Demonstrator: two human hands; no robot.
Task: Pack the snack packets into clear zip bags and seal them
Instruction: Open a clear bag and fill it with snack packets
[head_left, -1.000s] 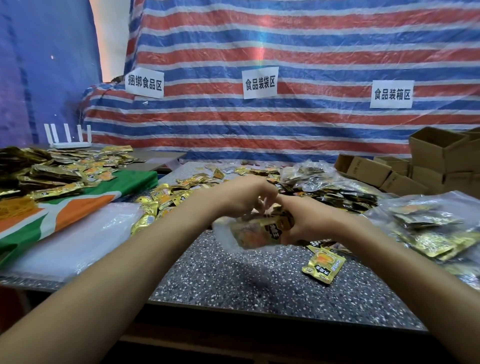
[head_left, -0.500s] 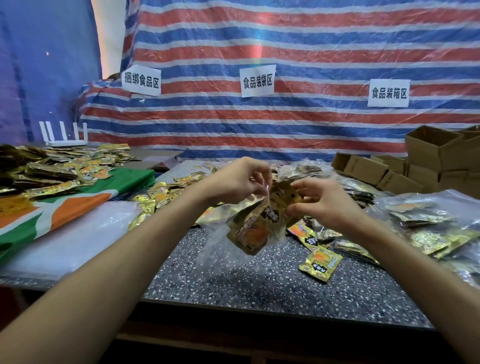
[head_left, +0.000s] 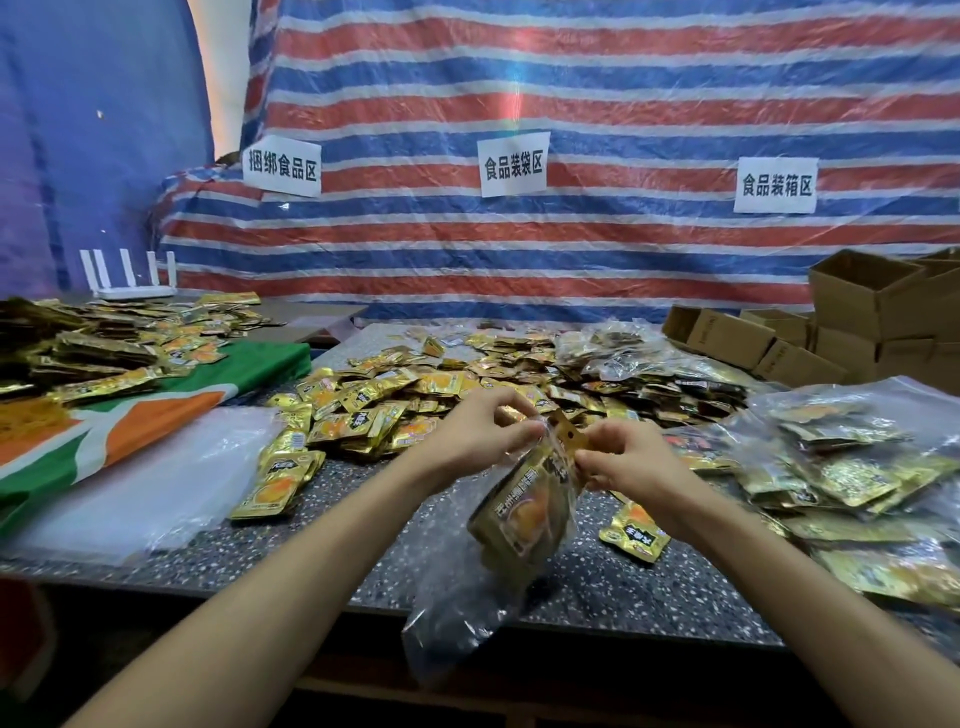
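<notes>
A clear zip bag (head_left: 457, 597) hangs upright over the table's front edge, with gold snack packets (head_left: 524, 514) inside its upper part. My left hand (head_left: 478, 436) pinches the left side of the bag's mouth. My right hand (head_left: 628, 457) pinches the right side, close to the left hand. A heap of loose gold snack packets (head_left: 415, 400) lies just behind my hands. One single packet (head_left: 635, 531) lies on the speckled table (head_left: 332, 540) under my right wrist.
Filled clear bags (head_left: 841, 467) are piled at the right. A stack of empty clear bags (head_left: 140, 483) lies at the left, beside a green, orange and white cloth (head_left: 104, 431) with more packets. Cardboard boxes (head_left: 872, 312) stand at the back right. A striped tarp hangs behind.
My hands lifted the bag from a bunched hold into an upright hang; the packets slid lower inside it. The view also tilted down, showing more of the packet heap.
</notes>
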